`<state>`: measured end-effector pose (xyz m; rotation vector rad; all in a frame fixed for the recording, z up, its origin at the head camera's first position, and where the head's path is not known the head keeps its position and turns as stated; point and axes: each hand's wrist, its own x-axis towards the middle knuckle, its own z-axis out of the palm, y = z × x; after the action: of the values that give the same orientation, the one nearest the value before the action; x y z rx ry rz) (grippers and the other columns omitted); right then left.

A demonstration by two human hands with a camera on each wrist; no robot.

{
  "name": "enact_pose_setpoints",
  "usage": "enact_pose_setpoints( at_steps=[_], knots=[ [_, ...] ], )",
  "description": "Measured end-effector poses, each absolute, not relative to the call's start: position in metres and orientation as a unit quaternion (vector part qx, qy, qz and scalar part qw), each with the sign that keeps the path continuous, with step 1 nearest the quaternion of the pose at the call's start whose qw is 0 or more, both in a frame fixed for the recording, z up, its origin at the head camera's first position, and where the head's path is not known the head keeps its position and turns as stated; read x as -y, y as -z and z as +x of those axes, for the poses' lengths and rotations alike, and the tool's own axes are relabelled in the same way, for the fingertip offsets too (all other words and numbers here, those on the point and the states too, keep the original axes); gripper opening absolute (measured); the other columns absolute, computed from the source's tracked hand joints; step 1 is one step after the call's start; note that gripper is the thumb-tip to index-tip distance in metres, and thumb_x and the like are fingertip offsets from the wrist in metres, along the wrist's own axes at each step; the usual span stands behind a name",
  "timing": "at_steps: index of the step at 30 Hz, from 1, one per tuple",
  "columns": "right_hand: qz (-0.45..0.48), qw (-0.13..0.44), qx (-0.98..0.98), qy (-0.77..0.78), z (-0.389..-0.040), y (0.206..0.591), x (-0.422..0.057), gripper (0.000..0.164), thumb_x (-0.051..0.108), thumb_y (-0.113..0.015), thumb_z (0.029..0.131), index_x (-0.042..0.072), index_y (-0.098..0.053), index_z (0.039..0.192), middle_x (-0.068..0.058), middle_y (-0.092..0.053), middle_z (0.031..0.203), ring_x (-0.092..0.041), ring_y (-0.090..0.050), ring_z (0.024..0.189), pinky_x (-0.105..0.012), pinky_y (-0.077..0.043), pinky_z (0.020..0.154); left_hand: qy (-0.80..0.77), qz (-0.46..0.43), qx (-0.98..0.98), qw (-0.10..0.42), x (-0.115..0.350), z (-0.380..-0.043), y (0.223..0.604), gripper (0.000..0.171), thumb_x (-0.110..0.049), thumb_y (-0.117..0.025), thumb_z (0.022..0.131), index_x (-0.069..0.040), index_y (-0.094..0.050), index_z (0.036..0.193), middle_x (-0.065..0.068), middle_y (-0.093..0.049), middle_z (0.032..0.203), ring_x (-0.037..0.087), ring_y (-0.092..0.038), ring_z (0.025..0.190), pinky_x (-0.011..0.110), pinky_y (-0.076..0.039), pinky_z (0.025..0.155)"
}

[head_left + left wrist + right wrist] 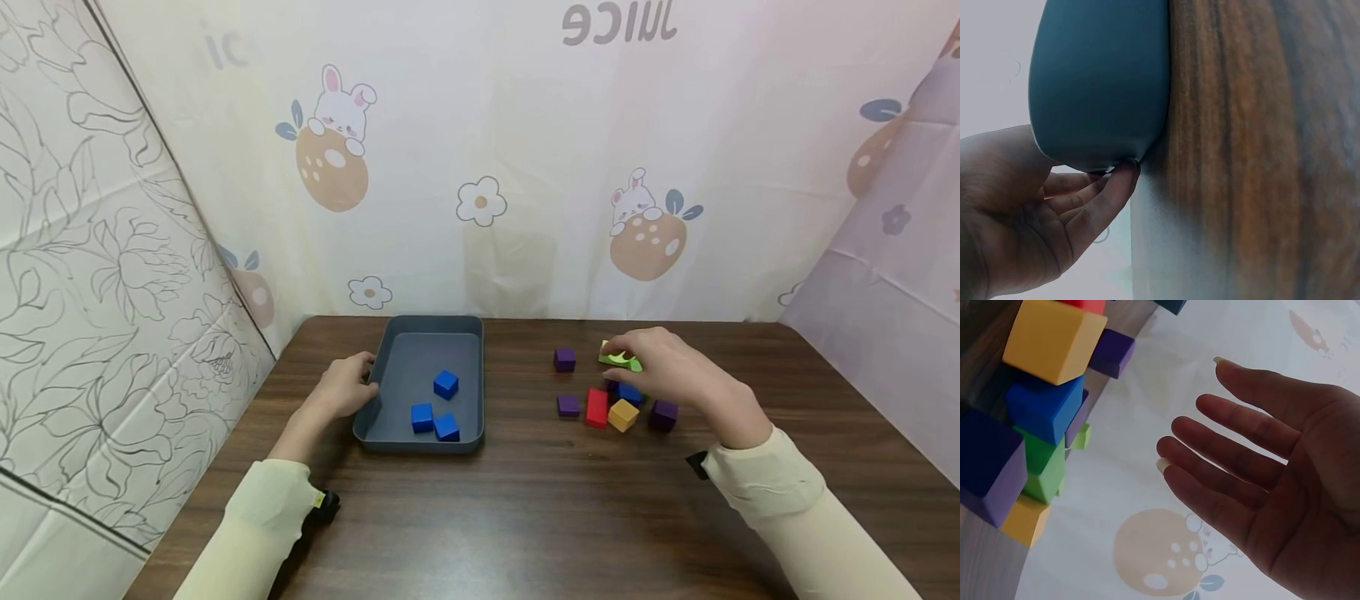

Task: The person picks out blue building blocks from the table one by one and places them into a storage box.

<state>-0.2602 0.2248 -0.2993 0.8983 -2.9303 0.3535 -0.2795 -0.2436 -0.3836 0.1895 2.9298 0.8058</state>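
A grey tray [431, 325] stands on the left of the table, with several blue cubes [446, 384] inside. My left hand [343, 385] grips its left side; in the left wrist view the fingers [1094, 215] curl against the outer wall. My right hand [667, 367] hovers over a group of coloured blocks on the right. In the right wrist view that hand [1260, 469] has spread, slightly bent fingers with nothing between them. Below and beside it are a green piece [621, 361], a blue block [630, 394], a yellow block [623, 415] and a red block [597, 408].
Purple cubes lie about the group: one at the back [565, 360], one on the left [568, 406] and one on the right [663, 415]. The brown wooden table [510, 517] ends at a patterned curtain [555, 250] behind.
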Motion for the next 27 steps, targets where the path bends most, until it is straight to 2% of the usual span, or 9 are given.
enact_pose_setpoints(
  at_steps=[22, 27],
  knots=[
    [0.272, -0.052, 0.954, -0.119, -0.263, 0.316, -0.251, 0.029, 0.010, -0.075, 0.085, -0.001, -0.072, 0.112, -0.015, -0.074, 0.107, -0.029, -0.067, 0.094, -0.053, -0.057, 0.079, -0.263, 0.062, -0.962, 0.047, 0.244, -0.280, 0.384, 0.050, -0.008, -0.063, 0.091, 0.006, -0.051, 0.137, 0.028, -0.065, 0.118, 0.034, -0.064, 0.099, 0.050, -0.057, 0.082],
    [0.276, -0.051, 0.953, -0.119, -0.264, 0.324, -0.254, 0.028, 0.005, -0.076, 0.083, -0.001, -0.073, 0.110, -0.015, -0.074, 0.106, -0.029, -0.066, 0.096, -0.053, -0.057, 0.079, -0.260, 0.063, -0.962, 0.046, 0.244, -0.280, 0.383, 0.050, -0.008, -0.063, 0.091, 0.006, -0.051, 0.137, 0.028, -0.066, 0.116, 0.034, -0.064, 0.097, 0.050, -0.057, 0.081]
  ],
)
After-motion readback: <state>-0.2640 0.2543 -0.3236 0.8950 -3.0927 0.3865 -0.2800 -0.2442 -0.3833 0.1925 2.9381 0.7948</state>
